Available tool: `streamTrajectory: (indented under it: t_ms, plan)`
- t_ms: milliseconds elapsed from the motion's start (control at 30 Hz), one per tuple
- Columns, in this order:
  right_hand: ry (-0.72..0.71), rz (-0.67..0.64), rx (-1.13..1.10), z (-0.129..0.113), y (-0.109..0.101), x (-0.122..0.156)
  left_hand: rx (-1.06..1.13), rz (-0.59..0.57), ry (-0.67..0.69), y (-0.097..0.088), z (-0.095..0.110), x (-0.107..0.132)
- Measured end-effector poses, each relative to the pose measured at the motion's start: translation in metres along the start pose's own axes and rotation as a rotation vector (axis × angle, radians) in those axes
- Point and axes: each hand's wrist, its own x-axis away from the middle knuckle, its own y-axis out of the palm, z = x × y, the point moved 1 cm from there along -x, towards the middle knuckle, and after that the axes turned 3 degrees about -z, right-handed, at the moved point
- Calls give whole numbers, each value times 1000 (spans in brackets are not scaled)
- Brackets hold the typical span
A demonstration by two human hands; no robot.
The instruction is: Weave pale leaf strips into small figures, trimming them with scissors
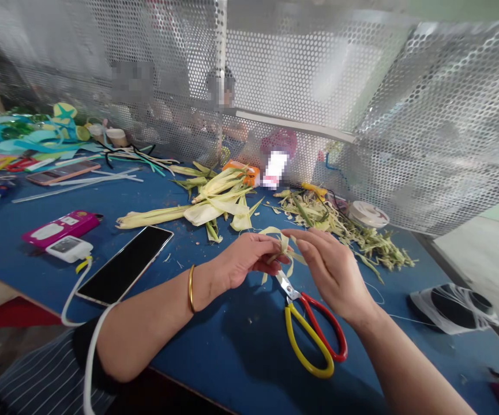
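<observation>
My left hand (255, 256) is closed, its fingers pinching a small bow-like bunch of pale corn husk strips (284, 246). Close on the other side, my right hand (329, 262) has its thumb and fingers pressed together at the edge of the strips. Its fingertips seem to grip one strip end, partly covered by the fingers. Beneath the hands lies a pair of scissors (312, 334) with one yellow and one red handle; the blade tips run under the left fingers. A thin white thread (376, 293) passes by my right wrist.
Corn husks (218, 199) and a heap of husk scraps (318, 213) lie at the back. A thread spool (452, 308) stands at right, a white reel (368, 214) behind. Phone (126, 265), corded white device (70, 248) and magenta box (62, 227) lie left. Perforated sheeting (292, 75) borders the table.
</observation>
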Motion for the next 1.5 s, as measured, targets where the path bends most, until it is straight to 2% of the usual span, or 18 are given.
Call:
streamTrajectory:
  t_ms: [100, 233, 300, 400, 567, 800, 1000, 1300, 1500]
  plan:
    - [74, 43, -3, 2, 2, -1, 1, 2, 3, 1, 2, 1]
    - [306, 91, -64, 8, 5, 0, 17, 5, 14, 2, 2, 1]
    - [369, 134, -57, 9, 6, 0, 32, 5, 16, 2, 0, 1]
    - [366, 177, 3, 9, 9, 0, 34, -1, 15, 1, -1, 0]
    - [282, 210, 125, 7, 12, 1, 18, 24, 21, 3, 1, 2]
    - [211, 211, 133, 2, 16, 1, 29, 4, 39, 1, -1, 3]
    - [323, 179, 5, 3, 15, -1, 4, -66, 58, -3, -4, -1]
    - [454, 176, -242, 14, 13, -1, 42, 15, 58, 0, 1, 1]
    - [435, 161, -210, 11, 12, -2, 37, 18, 51, 2, 1, 1]
